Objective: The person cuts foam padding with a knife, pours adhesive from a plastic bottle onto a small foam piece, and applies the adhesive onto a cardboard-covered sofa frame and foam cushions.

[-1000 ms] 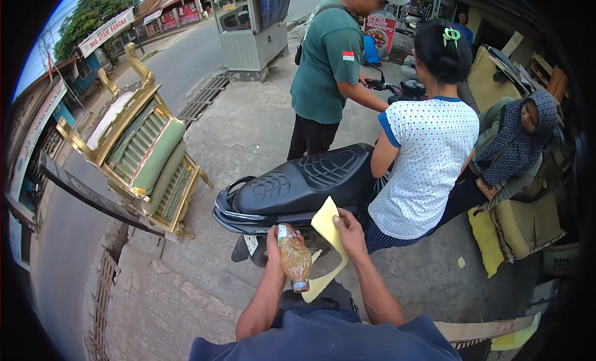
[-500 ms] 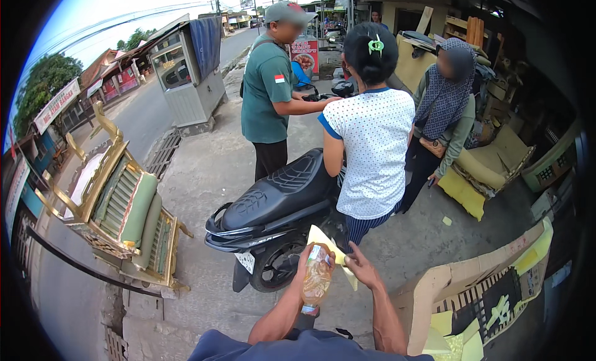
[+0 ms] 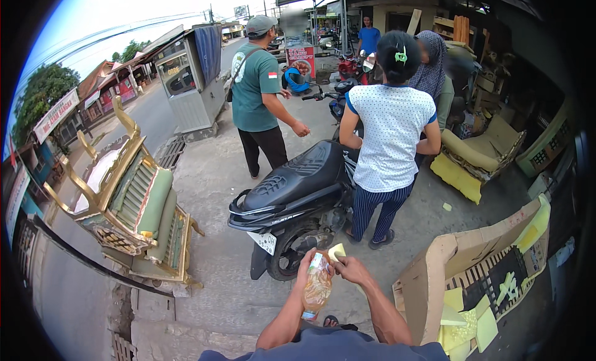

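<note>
My left hand (image 3: 303, 269) is wrapped round a clear plastic bottle (image 3: 318, 286) with amber-brown contents and a partly visible label. The bottle stands tilted in front of my body, its lower end toward me. Close to its upper right side, my right hand (image 3: 352, 270) is closed on a pale yellow foam piece (image 3: 337, 252). Part of the foam sticks up above the fingers, and a pale edge shows below the right wrist. The right fingertips are near the bottle's side; whether they touch it I cannot tell.
A black motor scooter (image 3: 292, 199) stands just ahead, beside a person in a dotted shirt (image 3: 391, 137). Another person in a green shirt (image 3: 257, 81) is farther left. An ornate sofa frame (image 3: 139, 206) stands left; a cardboard-covered frame with foam scraps (image 3: 434, 286) is right.
My right hand has closed on the foam, its index finger no longer stretched out. Less foam shows now. The green-shirted person has let go of the scooter and turned away; the dotted-shirt person moved right.
</note>
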`<state>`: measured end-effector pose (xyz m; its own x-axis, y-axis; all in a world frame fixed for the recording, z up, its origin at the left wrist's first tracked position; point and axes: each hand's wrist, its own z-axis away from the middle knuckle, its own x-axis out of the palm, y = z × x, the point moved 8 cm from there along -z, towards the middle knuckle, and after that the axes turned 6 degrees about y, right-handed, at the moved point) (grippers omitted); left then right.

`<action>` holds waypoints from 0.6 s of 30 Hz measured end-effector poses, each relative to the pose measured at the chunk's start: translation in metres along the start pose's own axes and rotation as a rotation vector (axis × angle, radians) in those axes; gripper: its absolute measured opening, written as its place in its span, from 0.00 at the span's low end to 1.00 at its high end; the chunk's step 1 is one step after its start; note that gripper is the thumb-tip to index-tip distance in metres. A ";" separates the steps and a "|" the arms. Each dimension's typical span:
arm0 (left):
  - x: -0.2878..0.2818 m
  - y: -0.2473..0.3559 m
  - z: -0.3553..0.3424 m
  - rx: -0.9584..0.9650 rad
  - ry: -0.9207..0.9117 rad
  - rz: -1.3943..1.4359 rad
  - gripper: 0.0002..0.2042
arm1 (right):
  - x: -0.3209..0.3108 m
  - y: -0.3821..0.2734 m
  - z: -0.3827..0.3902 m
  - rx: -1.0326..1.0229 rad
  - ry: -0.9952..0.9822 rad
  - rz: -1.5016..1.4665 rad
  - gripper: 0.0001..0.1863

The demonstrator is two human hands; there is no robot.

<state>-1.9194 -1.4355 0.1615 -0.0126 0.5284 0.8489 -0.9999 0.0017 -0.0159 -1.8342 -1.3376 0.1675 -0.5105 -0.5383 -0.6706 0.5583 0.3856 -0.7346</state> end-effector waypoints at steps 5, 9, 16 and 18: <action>-0.031 0.085 0.074 0.219 -0.130 0.157 0.18 | 0.090 -0.058 0.026 0.030 -0.313 -0.138 0.23; -0.072 0.143 0.125 0.270 -0.115 0.170 0.20 | 0.153 -0.119 0.040 -0.071 -0.452 -0.062 0.27; -0.122 0.209 0.170 0.332 -0.118 0.239 0.19 | 0.218 -0.156 0.059 -0.160 -0.601 0.129 0.30; -0.129 0.217 0.170 0.294 -0.129 0.278 0.18 | 0.197 -0.153 0.066 -0.129 -0.535 0.077 0.30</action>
<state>-2.1367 -1.6475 0.1387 -0.2644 0.3637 0.8932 -0.9184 -0.3776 -0.1181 -1.9770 -1.5520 0.1546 -0.0495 -0.7977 -0.6011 0.4790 0.5091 -0.7151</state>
